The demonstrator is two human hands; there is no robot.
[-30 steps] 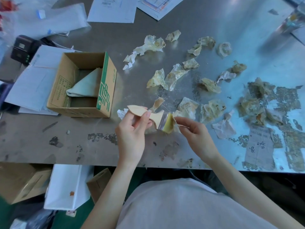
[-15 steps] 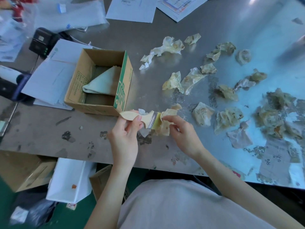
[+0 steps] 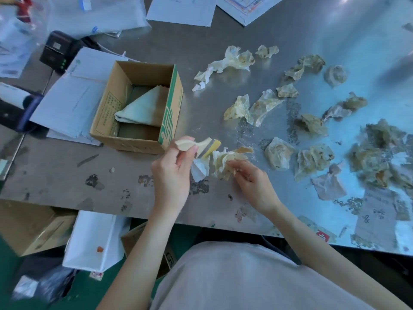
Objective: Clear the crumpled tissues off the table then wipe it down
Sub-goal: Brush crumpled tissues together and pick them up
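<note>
An open cardboard box (image 3: 136,108) stood on the metal table (image 3: 55,166), left of centre, its top flaps absent or folded in. Inside lay one folded pale cloth (image 3: 143,107), resting against the right wall; the rest of the box floor was bare. Sheets of paper (image 3: 71,101) lay under and left of the box, with a small black device (image 3: 59,51) beyond them at the far left.

The left hand (image 3: 172,173) was closed around the wooden handle of a small brush (image 3: 199,146), held just off the near right corner of the box. A white scrap (image 3: 200,168) hung beneath the brush; whether it was pinched by the fingers or merely caught could not be told. The right hand (image 3: 252,182) gripped a stained crumpled tissue (image 3: 225,162) with fingertips, just right of the brush head.

Further crumpled tissues (image 3: 279,155) lay scattered over the right half of the table, from near to far, with dark crumbs between them. The near left portion of the table carried only stains and offered open room. Below the near edge, a brown carton (image 3: 29,227) and a white box (image 3: 96,240) stood on the floor.
</note>
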